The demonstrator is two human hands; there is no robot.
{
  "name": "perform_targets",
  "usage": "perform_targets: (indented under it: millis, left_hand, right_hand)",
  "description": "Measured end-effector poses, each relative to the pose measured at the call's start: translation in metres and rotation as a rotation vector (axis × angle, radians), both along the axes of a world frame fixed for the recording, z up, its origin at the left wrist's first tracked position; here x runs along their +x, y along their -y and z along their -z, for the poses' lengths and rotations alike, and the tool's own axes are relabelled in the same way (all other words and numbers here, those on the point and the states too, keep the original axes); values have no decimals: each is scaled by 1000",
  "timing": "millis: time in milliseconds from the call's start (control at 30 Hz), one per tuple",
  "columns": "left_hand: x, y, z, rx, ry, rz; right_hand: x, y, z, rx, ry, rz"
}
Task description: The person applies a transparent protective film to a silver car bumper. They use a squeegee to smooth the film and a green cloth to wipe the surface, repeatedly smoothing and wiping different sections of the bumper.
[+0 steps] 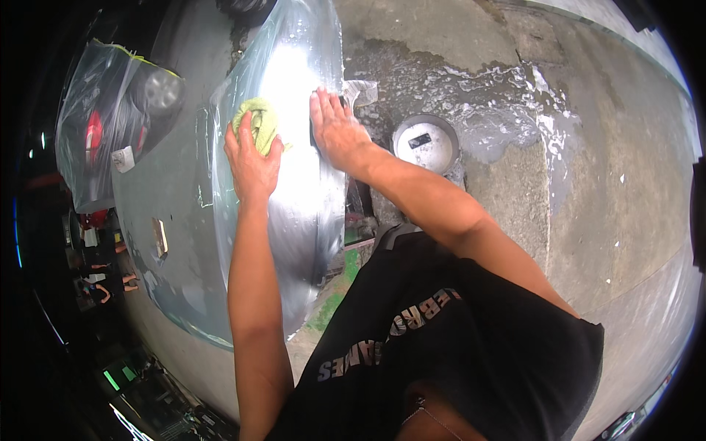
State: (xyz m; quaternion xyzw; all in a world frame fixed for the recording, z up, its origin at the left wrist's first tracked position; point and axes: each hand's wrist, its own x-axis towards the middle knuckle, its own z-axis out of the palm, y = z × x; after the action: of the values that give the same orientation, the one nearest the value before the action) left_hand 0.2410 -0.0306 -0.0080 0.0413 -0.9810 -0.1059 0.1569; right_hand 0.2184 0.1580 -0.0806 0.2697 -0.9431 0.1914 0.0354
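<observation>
My left hand (252, 163) is curled over a bunched yellow-green cloth (259, 123), pressing it against a shiny, pale grey panel (298, 198) like part of a car body. To its right, my right hand (340, 132) lies with outstretched fingers over a flat dark pad (314, 134). Only the pad's dark edges show past the palm and fingers; the rest is hidden. Bright glare covers the panel between the two hands. Clear plastic film (239, 81) borders the panel on its left.
Right of the panel stands a round bucket (457, 140) of whitish liquid, with a dark rectangular block (420, 140) in it. Foamy water (500, 110) wets the concrete floor (588, 191). Red lights (94, 132) show under film at far left. Another person (99, 288) is at the left.
</observation>
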Motion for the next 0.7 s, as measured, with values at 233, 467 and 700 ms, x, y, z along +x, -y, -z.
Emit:
perform_targets:
  millis: [233,467,700]
  left_hand:
    - [2,6,4,20,-10,16]
    - [6,10,6,49,11,-13]
    - [0,4,1,58,-6,26]
  right_hand:
    - [37,-3,26,126,-70,-137]
    - [66,-17,10,167,28,-307]
    - [-32,-27,28,-23,63,-77]
